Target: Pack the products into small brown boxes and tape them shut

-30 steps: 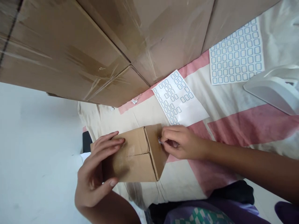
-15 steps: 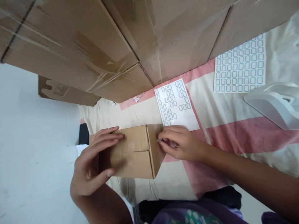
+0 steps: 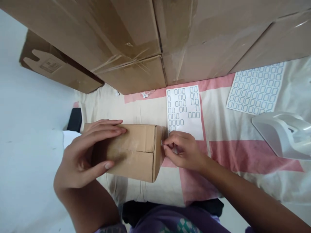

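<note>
A small closed cardboard box lies on a pink-and-cream cloth. My left hand rests on top of the box, fingers stretched along it and thumb against its near side, holding it still. My right hand is closed in a pinch against the box's right end face, pressing a tiny sticker there. Just beyond that hand lies a partly used sticker sheet with small blue-edged labels.
Large taped cardboard cartons stand along the far side. A fuller sticker sheet lies at the right, and a white plastic object sits near the right edge. A flat carton piece is at far left. Paper scraps lie by the cartons.
The view has swung, so the box and sheets sit differently in frame. My hands keep their hold: left on the box top, right pinched at its end face.
</note>
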A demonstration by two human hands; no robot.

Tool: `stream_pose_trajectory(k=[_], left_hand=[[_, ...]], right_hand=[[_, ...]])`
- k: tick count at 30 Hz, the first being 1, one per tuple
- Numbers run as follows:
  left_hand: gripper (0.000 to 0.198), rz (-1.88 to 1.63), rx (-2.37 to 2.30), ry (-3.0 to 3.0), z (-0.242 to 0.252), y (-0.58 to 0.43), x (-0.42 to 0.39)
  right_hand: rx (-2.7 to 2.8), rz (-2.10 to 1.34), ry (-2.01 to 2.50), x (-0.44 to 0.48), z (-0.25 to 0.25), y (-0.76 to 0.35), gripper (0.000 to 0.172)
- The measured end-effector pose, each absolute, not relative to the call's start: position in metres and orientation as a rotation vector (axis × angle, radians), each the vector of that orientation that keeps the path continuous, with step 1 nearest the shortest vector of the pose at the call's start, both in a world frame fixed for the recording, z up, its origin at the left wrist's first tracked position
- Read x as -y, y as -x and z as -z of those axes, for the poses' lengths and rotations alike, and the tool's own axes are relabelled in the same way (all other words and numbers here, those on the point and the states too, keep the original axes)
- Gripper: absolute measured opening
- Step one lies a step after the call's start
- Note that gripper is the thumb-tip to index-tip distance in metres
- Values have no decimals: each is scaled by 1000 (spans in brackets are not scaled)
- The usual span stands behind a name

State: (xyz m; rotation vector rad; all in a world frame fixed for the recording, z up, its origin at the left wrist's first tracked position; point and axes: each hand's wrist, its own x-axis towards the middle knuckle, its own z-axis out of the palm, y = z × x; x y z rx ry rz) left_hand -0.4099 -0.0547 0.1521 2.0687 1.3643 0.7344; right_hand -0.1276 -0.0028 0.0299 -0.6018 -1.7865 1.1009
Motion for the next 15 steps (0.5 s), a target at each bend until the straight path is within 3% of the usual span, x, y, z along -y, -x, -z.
stream_pose_trajectory(k=[15], left_hand=[[50,-743,-1420,-2014,-154,407,54]], right_hand=[[1780,-1107,731,5,-34,126,15]])
